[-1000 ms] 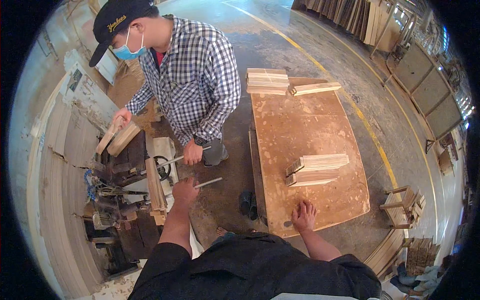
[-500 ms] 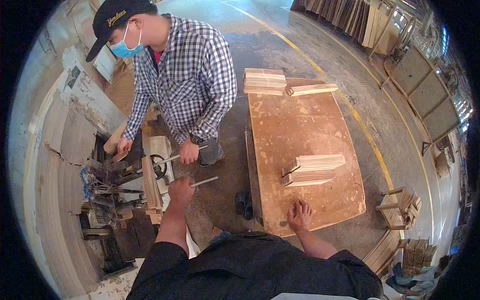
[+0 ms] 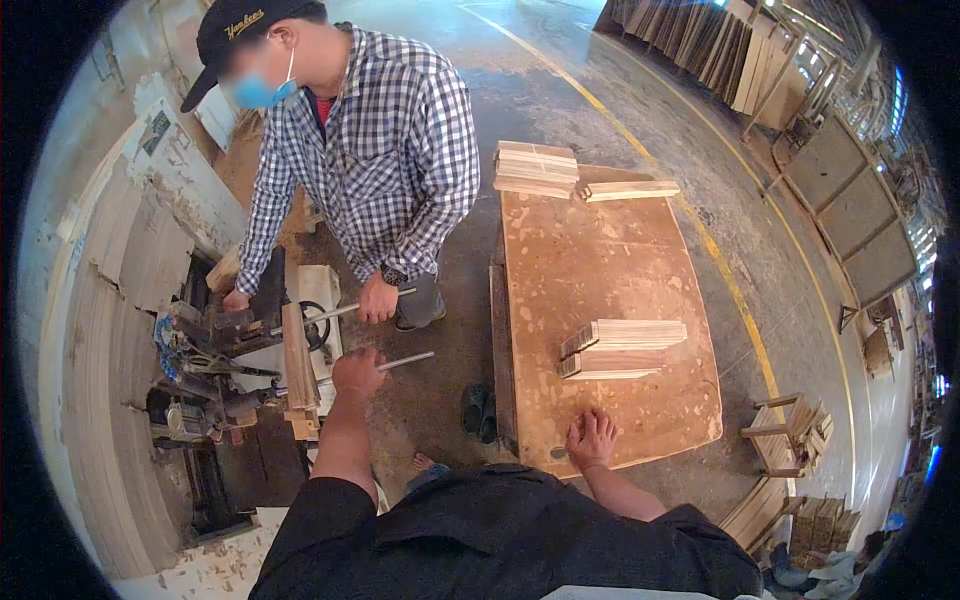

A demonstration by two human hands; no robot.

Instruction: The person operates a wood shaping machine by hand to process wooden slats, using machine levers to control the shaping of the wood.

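Note:
My left hand (image 3: 360,371) is closed around a metal lever rod (image 3: 408,359), whose free end sticks out to the right. Just left of it, a light wooden board (image 3: 297,355) stands in the machine (image 3: 215,385) with its clamps and hoses. My right hand (image 3: 593,440) lies palm down on the brown tabletop (image 3: 610,240), fingers spread. Beyond its fingertips lie bundled wooden strips (image 3: 625,348). Across the machine, a person in a checked shirt (image 3: 365,150) grips a second metal rod (image 3: 345,312) with one hand and reaches into the machine with the other.
At the table's far end are a stack of wooden strips (image 3: 536,167) and a loose strip bundle (image 3: 632,190). A wooden stand (image 3: 785,437) holds offcuts to the right. Dark shoes (image 3: 479,412) sit on the floor by the table. A black handwheel (image 3: 316,326) shows behind the board.
The other person's reaching hand has moved slightly left and lower into the machine. My view has shifted a little. My two hands keep their places on the rod and the table.

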